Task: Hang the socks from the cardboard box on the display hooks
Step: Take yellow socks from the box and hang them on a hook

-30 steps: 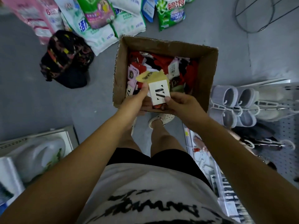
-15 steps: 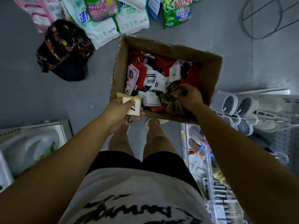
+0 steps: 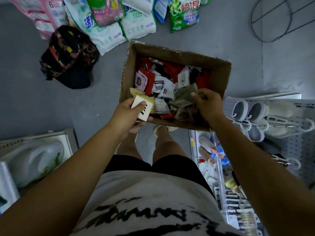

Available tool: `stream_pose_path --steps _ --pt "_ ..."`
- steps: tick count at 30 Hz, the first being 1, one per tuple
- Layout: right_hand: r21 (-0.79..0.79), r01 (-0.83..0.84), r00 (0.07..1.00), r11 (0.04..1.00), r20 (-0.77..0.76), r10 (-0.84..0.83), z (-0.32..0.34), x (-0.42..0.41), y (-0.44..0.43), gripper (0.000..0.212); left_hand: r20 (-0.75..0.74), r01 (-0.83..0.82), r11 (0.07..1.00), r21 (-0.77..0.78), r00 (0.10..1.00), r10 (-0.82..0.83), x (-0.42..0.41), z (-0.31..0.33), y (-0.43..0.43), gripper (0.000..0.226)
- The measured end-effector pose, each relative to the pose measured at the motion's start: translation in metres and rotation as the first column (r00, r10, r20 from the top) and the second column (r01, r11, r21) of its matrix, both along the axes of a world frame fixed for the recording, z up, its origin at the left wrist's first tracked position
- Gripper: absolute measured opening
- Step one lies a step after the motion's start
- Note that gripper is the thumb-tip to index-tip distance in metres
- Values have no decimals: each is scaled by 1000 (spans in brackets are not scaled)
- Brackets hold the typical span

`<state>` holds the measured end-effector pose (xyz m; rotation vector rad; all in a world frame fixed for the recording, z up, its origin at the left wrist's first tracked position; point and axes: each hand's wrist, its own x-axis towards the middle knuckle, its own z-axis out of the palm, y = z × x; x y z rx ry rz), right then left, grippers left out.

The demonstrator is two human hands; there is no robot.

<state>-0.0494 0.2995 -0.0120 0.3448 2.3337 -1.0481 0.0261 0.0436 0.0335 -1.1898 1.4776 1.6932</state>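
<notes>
An open cardboard box (image 3: 219,72) stands on the grey floor in front of my feet, filled with several packs of socks in red, white and black. My left hand (image 3: 127,114) holds a yellow pair of socks (image 3: 144,103) with a white card label at the box's near left corner. My right hand (image 3: 207,102) is inside the box at its near right side, fingers closed on an olive-green pair of socks (image 3: 185,96) lifted slightly above the pile. Display hooks (image 3: 289,123) stick out from the pegboard at the right.
Grey and white slippers (image 3: 245,109) hang on the hooks. Detergent bags (image 3: 119,19) lie on the floor beyond the box, beside a dark patterned backpack (image 3: 68,57). A wire ring stand (image 3: 276,17) sits top right. Shelves with goods (image 3: 30,159) flank my legs.
Both hands held the yellow pair a second ago; my right hand let go, reached into the box and took hold of an olive-green pair. My left hand kept the yellow pair.
</notes>
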Motion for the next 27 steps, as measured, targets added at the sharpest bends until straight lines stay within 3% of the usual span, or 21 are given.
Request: stream_pose_path --steps 4,8,13,16,19,21,23,25,27 --pt "-201 196 979 960 -9 -202 64 12 -3 14 -96 66 997 -32 993 -68 -16 26 -3 22" --pt "-402 401 907 823 46 -419 119 38 -17 31 -233 178 984 -18 956 -178 -30 60 -2 22" --pt "-527 624 735 577 144 -663 154 88 -34 33 -366 446 895 10 835 -412 -30 92 6 65" --pt "-520 695 627 496 101 -772 160 121 -39 34 -415 540 841 22 771 -484 -23 97 15 50" --pt "-314 713 609 626 -164 -776 163 156 -38 38 -431 577 814 68 753 -498 -13 105 27 39" --pt "-207 590 690 781 -374 -620 171 179 -35 51 -430 615 785 79 731 -530 -6 115 36 33" --pt "-107 403 776 909 -487 -401 179 199 -34 59 -424 671 735 99 697 -579 3 125 46 32" --pt "-81 300 798 950 -524 -297 181 216 -35 65 -416 707 689 157 680 -604 14 138 57 31" --pt "-161 314 761 936 -547 -349 183 230 -31 64 -408 722 664 194 675 -615 26 149 69 27"
